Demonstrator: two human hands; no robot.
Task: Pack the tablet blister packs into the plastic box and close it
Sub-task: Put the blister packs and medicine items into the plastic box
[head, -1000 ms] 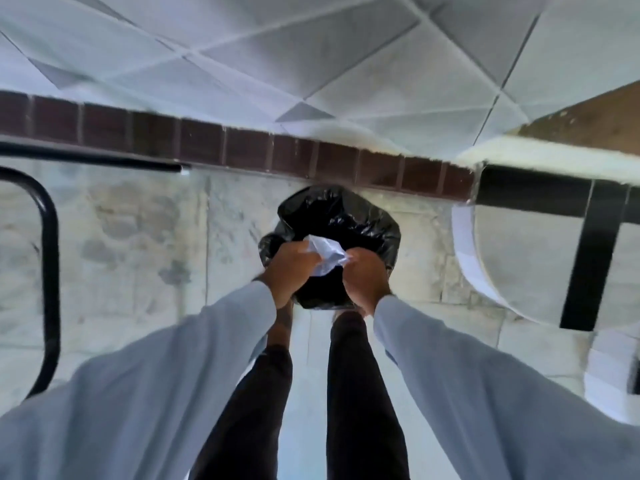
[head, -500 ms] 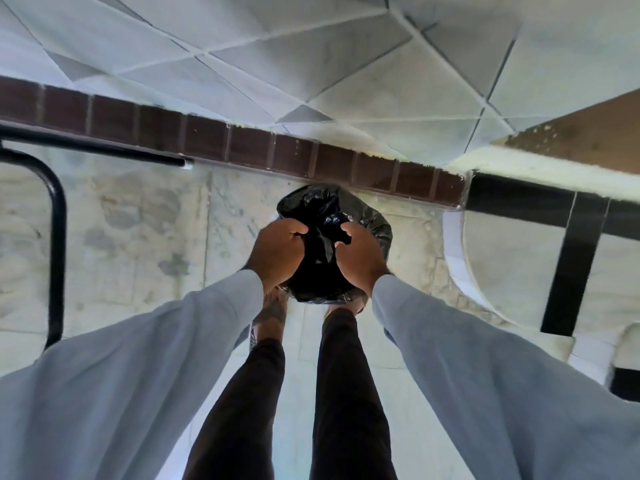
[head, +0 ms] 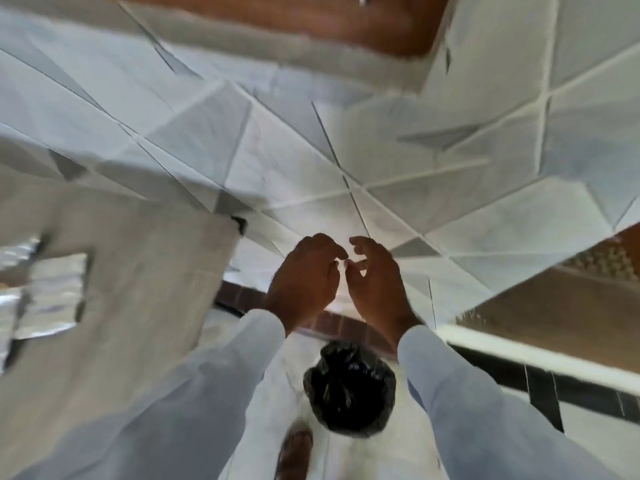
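My left hand (head: 304, 278) and my right hand (head: 375, 285) are raised side by side in mid-air, fingers loosely curled and apart, holding nothing. Below them a black plastic bag (head: 349, 389) sits on the pale floor between my sleeves. Several silver blister packs (head: 52, 292) lie at the far left on a beige cloth-covered surface (head: 149, 271), well away from both hands. No plastic box shows in this view. The picture is blurred by motion.
A white tiled floor (head: 311, 161) stretches ahead, with a dark brick strip (head: 332, 323) behind the hands. A black-and-white edge (head: 540, 379) runs along the right. My foot (head: 294, 452) stands beside the bag.
Both hands have let go of the black bag and risen above it, now apart and empty. The view has swung upward and left, bringing the cloth surface with the blister packs into sight.
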